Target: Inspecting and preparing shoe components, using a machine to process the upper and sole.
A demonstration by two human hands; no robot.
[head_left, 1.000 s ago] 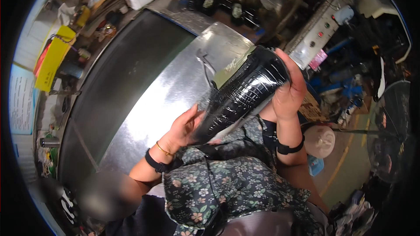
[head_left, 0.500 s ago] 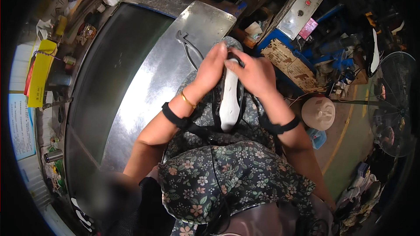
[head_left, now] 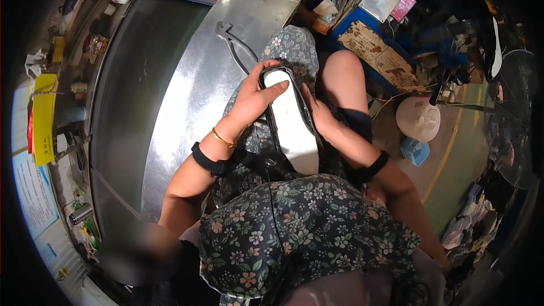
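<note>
Head view, looking straight down onto a lap in floral fabric. White shoe sole (head_left: pixel 293 127) with a black rim lying lengthwise on the lap, toe end pointing away from the body, just off the right edge of the table (head_left: pixel 187 113). Left hand (head_left: pixel 253 97) clasped over the toe end, fingers curled across the top of the white face, thumb on the near side; gold bangle and black wristband on that forearm. Right hand (head_left: pixel 317 114) pressed against the sole's right rim, fingers mostly hidden behind it, so grip there impossible to judge beyond contact. Black cord running from under the sole's heel end down toward the body.

Table of polished sheet metal, curved, with a dark belt-like band (head_left: pixel 130 96) along its left half. Metal tongs-like tool (head_left: pixel 235 45) lying near the table's far right corner, close beyond the left hand. Table's right edge touching the left knee, little room between forearm and metal.

Rightward, bare knee, then open floor: white lidded bucket (head_left: pixel 418 118) and small blue box (head_left: pixel 415 151) near, well apart from the hands. Yellow card (head_left: pixel 43 119) beyond the table's left edge.
</note>
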